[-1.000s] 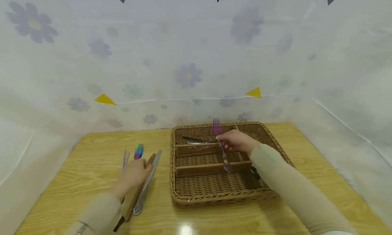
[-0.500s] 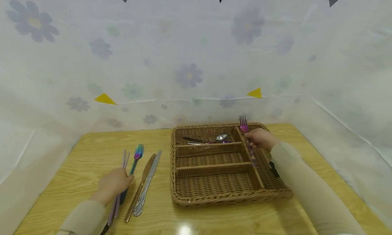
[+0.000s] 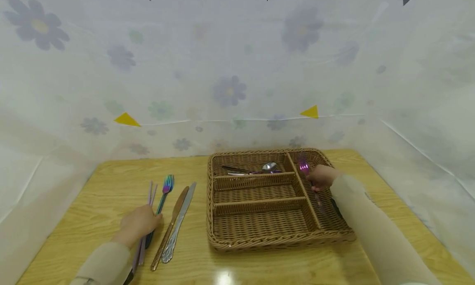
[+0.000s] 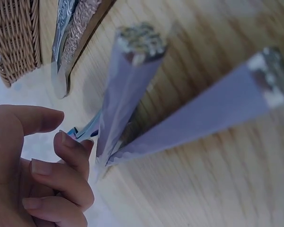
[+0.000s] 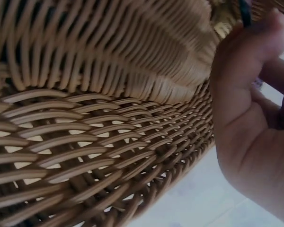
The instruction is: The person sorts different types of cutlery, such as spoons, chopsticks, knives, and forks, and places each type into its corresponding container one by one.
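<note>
In the head view my right hand (image 3: 323, 177) pinches a purple fork (image 3: 304, 167) low inside the long right compartment of the wicker basket (image 3: 259, 246). Its tines point away from me, and the fingers cover part of the handle. The right wrist view shows the thumb side of that hand beside the woven wall. My left hand (image 3: 139, 223) hovers by a rainbow-coloured fork (image 3: 168, 185) and a pair of lavender chopsticks (image 4: 194, 118) on the table. Its fingers are loosely bent, with a gap between thumb and index finger.
A copper-coloured knife (image 3: 174, 219) and a silver knife (image 3: 182, 217) lie between the left hand and the basket. A spoon (image 3: 269, 167) and other cutlery lie in the back left compartment. Flowered white cloth (image 3: 230, 62) stands behind the wooden table (image 3: 222, 272).
My right hand has carried the purple fork rightward, over the divider, and lowered it into the right compartment. My left hand has drawn back left from the knives toward the chopsticks and rainbow fork.
</note>
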